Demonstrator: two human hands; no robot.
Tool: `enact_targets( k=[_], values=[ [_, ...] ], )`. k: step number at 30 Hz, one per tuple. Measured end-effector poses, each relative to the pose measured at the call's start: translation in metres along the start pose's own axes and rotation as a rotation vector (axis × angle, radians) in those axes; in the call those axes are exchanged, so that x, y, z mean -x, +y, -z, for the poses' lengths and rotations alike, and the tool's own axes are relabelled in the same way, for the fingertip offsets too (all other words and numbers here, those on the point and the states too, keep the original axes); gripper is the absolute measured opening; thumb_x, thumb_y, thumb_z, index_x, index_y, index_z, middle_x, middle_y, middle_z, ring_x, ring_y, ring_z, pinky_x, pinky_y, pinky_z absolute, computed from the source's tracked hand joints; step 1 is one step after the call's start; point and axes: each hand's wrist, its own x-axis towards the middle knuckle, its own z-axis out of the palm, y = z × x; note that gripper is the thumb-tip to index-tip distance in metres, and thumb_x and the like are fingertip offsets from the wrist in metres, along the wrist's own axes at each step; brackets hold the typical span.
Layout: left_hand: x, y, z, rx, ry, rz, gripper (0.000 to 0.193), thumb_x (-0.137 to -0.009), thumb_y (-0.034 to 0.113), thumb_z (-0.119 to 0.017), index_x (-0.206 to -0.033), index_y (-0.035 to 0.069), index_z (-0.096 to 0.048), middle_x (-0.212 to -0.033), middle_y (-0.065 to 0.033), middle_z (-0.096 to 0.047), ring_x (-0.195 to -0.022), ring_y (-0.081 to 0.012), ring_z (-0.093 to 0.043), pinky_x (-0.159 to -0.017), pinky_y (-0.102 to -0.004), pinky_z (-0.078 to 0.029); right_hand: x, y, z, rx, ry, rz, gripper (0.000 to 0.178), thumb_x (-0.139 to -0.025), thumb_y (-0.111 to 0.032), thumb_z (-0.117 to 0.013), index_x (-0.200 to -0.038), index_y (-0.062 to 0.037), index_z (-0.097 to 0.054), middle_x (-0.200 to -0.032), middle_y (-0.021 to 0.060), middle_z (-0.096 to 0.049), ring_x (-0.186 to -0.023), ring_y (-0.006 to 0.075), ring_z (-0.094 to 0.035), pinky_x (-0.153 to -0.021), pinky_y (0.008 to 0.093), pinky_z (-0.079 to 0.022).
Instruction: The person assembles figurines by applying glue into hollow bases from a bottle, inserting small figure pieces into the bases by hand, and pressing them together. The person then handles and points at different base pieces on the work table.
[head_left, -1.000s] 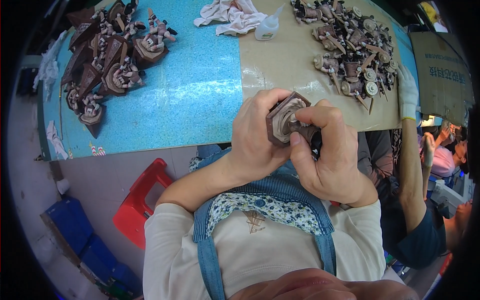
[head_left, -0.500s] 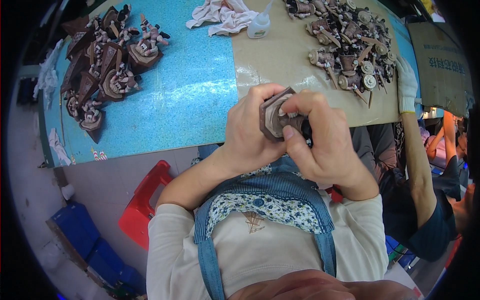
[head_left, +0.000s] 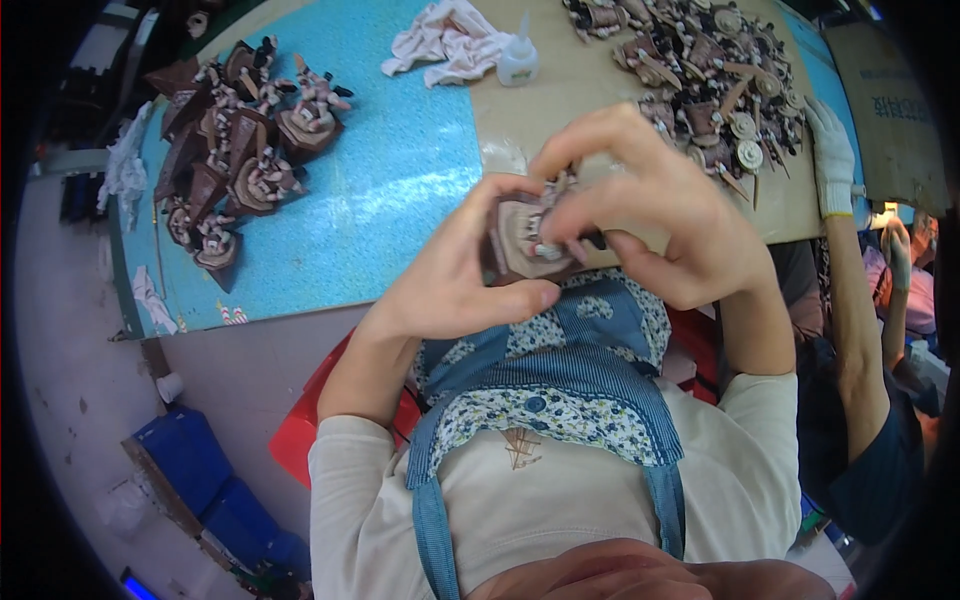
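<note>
In front of my chest, my left hand is closed on a figurine with a brown angular base. Its thumb lies along the base's near edge and its fingers along the far side. Over the figurine hovers my right hand, open, with thumb and fingers spread apart and slightly blurred. The right fingertips overlap the pale figure on the base; whether they touch it I cannot tell. A dark end of the figure shows between the right thumb and index finger.
Similar figurines on brown bases cluster on the blue table at left. A pile of brown and pale figure parts lies at far right. White cloth and a squeeze bottle stand behind. A co-worker's gloved hand rests near a cardboard box.
The right hand has loosened from its pinch and spread its fingers above the figurine. The left hand has turned the base, so more of the pale figure shows. The whole view has shifted slightly.
</note>
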Motion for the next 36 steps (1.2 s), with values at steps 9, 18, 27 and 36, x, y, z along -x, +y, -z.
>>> enact_targets(
  k=[9,18,27,36],
  values=[
    [-0.009,0.032,0.072,-1.782,0.663,-0.382,0.072,-0.067,0.018,-0.083,-0.129,0.006,-0.05,-0.115,-0.0143,-0.055,-0.111,-0.0322,-0.05,-0.095,-0.0461,-0.034,-0.034,0.089,-0.047,0.18,0.496,-0.484,0.03,-0.08,-0.004,-0.068,-0.109,-0.001,-0.06,-0.108,0.013,-0.062,-0.098,0.0233,-0.061,-0.082,0.0329,-0.048],
    [-0.073,0.095,0.086,-1.846,0.503,-0.252,0.07,-0.065,0.019,-0.084,-0.126,0.004,-0.053,-0.131,-0.02,-0.049,-0.121,-0.0394,-0.045,-0.097,-0.0502,-0.037,0.018,0.047,-0.033,-0.037,0.529,-0.518,0.027,-0.077,0.003,-0.067,-0.103,0.0008,-0.057,-0.095,0.0172,-0.061,-0.088,0.0348,-0.061,-0.076,0.0378,-0.049],
    [-0.352,0.08,0.111,-1.633,0.403,-0.199,0.076,-0.07,0.036,-0.081,-0.13,0.0,-0.049,-0.12,-0.0225,-0.062,-0.112,-0.0355,-0.06,-0.094,-0.0379,-0.048,0.028,0.05,-0.036,-0.012,0.546,-0.276,0.038,-0.075,0.005,-0.07,-0.11,0.0,-0.055,-0.096,0.0174,-0.061,-0.085,0.0335,-0.06,-0.074,0.0386,-0.049],
    [-0.306,0.07,0.097,-0.969,0.292,-0.386,0.076,-0.071,0.039,-0.084,-0.121,-0.005,-0.047,-0.107,-0.016,-0.065,-0.096,-0.024,-0.065,-0.085,-0.033,-0.051,0.047,0.041,-0.033,-0.141,0.569,-0.357,0.041,-0.083,0.001,-0.067,-0.121,0.0022,-0.052,-0.097,0.0151,-0.059,-0.085,0.0273,-0.06,-0.076,0.0343,-0.047]
  ],
)
